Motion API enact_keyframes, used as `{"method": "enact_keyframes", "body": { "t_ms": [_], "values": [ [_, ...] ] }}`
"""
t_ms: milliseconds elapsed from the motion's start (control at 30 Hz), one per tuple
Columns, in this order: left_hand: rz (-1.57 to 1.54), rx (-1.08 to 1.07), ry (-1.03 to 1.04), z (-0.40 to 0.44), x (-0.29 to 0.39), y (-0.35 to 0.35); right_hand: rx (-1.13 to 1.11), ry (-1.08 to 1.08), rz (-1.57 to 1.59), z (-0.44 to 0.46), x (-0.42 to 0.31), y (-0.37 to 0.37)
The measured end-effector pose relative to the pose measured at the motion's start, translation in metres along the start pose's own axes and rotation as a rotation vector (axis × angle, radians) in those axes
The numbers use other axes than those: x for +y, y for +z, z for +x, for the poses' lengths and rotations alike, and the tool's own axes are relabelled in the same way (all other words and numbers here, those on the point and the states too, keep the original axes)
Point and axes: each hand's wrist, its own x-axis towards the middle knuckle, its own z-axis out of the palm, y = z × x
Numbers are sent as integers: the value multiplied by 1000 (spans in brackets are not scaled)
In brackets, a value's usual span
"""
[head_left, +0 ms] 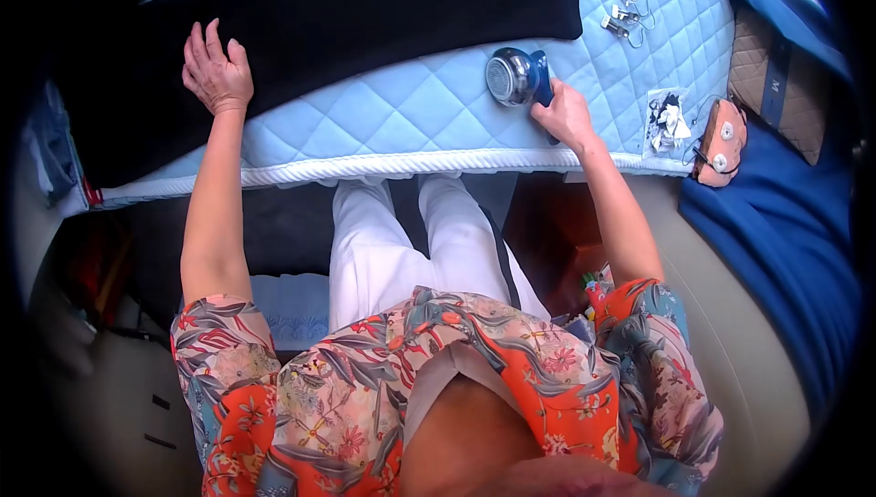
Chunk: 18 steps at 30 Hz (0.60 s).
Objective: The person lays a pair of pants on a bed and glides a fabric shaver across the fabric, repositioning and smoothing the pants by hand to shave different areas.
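Note:
My left hand (217,70) lies on a black cloth garment (392,4), its fingers somewhat apart and holding nothing. The garment is spread across a light blue quilted cover (392,123). In my right hand (566,115) is the blue handle of a fabric shaver (514,77). Its round silver head points left, over the quilted cover just below the garment's lower edge, apart from the black cloth. Whether the head touches the cover I cannot tell.
Several metal clips with hooks (622,13) lie at the upper right. Near the cover's right corner are a small sheet with black and white scraps (668,123) and a tan block with two pale discs (724,143). Blue fabric (766,214) drapes farther right.

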Motion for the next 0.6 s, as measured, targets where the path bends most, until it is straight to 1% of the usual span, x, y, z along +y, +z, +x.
{"method": "enact_keyframes", "body": {
  "t_ms": [33,133,167,267,300,400,433,533,600],
  "values": [
    [-8,4,-2,0,-1,1,-39,21,70,-2,0,2],
    [-39,17,2,-2,-2,3,92,-130,243,-21,-13,8],
    [-36,13,-5,-1,-2,3,134,-172,176,-31,-24,6],
    [-29,8,-19,-2,-4,5,41,-228,331,-42,-40,11],
    [-34,8,-17,-2,-5,7,-116,-121,476,-44,-45,12],
    [-43,22,-19,-3,-6,11,-542,18,848,-47,-58,12],
    [-43,26,-20,-2,-6,11,-612,31,954,-48,-64,12],
    [-43,48,-26,-3,-8,14,-594,86,1107,-50,-72,24],
    [-39,63,-28,-4,-9,16,-524,202,1125,-51,-80,22]
  ]
}}
